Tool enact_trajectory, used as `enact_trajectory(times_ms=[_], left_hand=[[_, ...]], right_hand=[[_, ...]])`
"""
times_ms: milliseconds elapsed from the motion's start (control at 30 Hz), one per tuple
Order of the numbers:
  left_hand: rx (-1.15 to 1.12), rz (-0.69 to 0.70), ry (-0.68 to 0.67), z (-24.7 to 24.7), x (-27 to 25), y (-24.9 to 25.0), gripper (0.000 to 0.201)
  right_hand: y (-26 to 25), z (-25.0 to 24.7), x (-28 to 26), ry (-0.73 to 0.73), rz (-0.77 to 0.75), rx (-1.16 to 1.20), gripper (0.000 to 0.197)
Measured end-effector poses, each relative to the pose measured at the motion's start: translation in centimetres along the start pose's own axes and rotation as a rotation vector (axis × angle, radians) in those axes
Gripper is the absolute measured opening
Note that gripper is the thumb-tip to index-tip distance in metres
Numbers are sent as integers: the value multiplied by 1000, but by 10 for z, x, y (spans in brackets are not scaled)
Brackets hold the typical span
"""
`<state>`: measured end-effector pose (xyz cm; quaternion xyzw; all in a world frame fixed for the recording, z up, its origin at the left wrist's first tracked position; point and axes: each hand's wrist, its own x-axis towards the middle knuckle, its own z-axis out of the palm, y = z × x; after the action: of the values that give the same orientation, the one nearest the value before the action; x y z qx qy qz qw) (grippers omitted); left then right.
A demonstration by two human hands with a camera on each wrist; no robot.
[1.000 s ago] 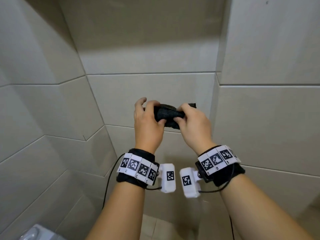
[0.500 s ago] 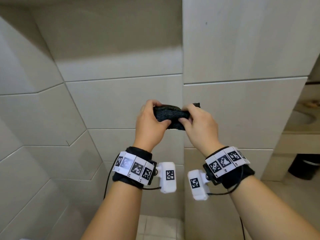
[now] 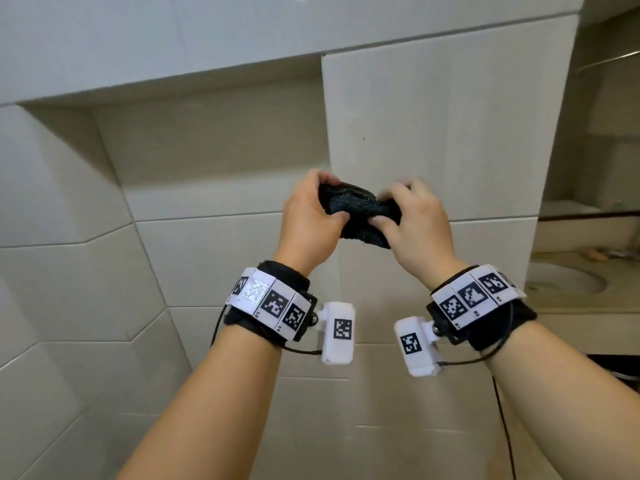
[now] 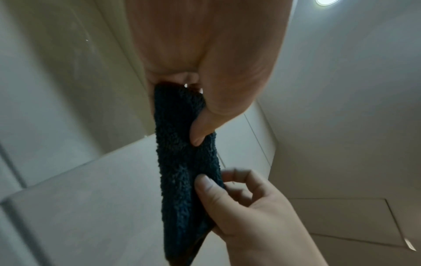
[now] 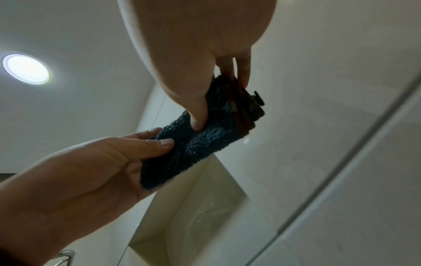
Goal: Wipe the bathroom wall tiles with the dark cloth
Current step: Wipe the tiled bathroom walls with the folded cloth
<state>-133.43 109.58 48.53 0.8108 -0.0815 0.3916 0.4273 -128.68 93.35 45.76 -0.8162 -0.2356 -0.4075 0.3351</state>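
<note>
Head view has the folded dark terry cloth stretched crosswise in mid-air, left hand and right hand each pinching an end, just short of the pale wall tiles.

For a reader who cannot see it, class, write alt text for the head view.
Two hands, left and right, grip a folded dark cloth between them, held up before pale wall tiles. Marker bands wrap both wrists; a sink shows far right.
</note>
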Motion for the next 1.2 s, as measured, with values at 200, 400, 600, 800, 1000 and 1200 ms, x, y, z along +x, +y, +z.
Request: enact_trajectory(times_ms=[200, 400, 600, 800, 1000, 1200], left_hand=[[-12, 125, 138, 6, 68, 47, 45], [63, 209, 190, 17, 119, 66, 44], [78, 215, 274, 23, 156, 68, 43], [224, 186, 280, 21, 190, 64, 43], [549, 196, 302, 20, 206, 56, 42], [797, 392, 250, 24, 200, 64, 29]], right_hand=[[-1, -46, 79, 81, -128, -6, 28], [7, -64, 138, 91, -196, -29, 30], [8, -65, 186, 106, -287, -125, 32], [3, -54, 221, 111, -326, -225, 32], [7, -50, 235, 119, -326, -401, 32], [-8, -46, 232, 134, -382, -591, 33]])
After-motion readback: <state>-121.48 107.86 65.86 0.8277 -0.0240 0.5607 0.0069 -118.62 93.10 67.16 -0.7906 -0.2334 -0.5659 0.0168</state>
